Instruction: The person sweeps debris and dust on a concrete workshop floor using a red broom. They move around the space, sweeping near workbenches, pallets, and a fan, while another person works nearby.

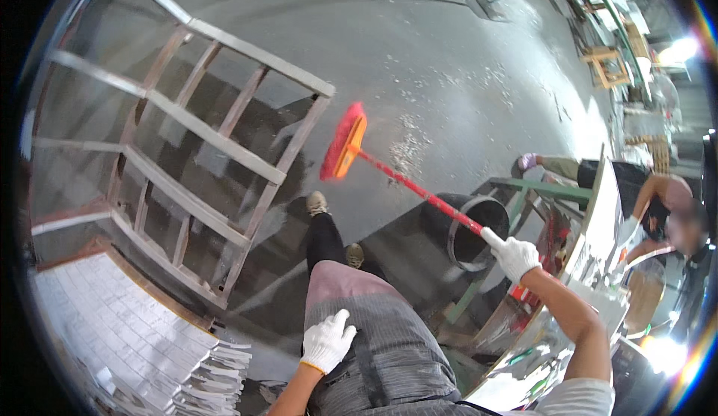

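My right hand (514,257), in a white glove, is wrapped round the red handle of a broom (426,195). The broom stretches away from me to the left, and its orange block with pink-red bristles (345,143) is at the far end beside the wooden frame. Whether the bristles touch the floor I cannot tell. My left hand (327,341), also gloved in white, is in front of my dark striped apron (389,341) with its fingers apart and nothing in it. Light scraps (407,147) lie scattered on the grey floor just beyond the broom head.
A slatted wooden frame (217,136) stands at left, above a stack of white sheets (120,326). Right of my legs a black bin (479,233) lies tipped by a green-framed workbench (538,192). Another person (658,192) works there. A wooden stool (607,68) stands farther back.
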A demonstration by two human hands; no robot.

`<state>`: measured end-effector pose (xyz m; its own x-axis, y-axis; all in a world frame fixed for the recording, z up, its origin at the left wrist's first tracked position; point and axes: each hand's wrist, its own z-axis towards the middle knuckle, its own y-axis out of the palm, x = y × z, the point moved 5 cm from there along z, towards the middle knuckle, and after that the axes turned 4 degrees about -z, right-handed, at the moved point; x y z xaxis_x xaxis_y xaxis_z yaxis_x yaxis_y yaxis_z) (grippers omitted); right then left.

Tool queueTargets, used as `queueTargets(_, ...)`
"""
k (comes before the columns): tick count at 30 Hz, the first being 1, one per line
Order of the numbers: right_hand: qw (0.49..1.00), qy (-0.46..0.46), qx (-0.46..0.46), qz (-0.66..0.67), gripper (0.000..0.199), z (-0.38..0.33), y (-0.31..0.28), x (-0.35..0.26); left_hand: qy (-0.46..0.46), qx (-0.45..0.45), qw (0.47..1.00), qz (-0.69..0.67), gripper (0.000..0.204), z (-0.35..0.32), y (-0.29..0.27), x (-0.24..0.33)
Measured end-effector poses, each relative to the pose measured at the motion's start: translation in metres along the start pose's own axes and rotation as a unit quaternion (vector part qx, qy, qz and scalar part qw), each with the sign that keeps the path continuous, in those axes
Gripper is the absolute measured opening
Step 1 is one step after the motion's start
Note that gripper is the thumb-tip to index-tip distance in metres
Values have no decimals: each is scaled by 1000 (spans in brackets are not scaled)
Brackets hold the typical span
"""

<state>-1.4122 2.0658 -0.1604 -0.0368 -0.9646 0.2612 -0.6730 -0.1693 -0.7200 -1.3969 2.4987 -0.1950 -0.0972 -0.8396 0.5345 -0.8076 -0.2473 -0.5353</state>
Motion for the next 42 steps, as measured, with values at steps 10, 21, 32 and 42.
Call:
queueTargets(10,986,22,-162,16,62,37,-9,-12,-56,55,996,-51,29,40,-104,-73)
queueTargets(21,984,-121,-119,-49,62,14,-52,-27,-64,193,976,-76,25,-8,-60,-101)
queueTargets(32,934,-347,-7,-90,54,100,39,-122,-177,248,947,-104,37,-82,68,-141)
queueTargets(42,896,-421,-17,-142,43,247,199,-272,-202,281,909,-230,32,-55,191,-231)
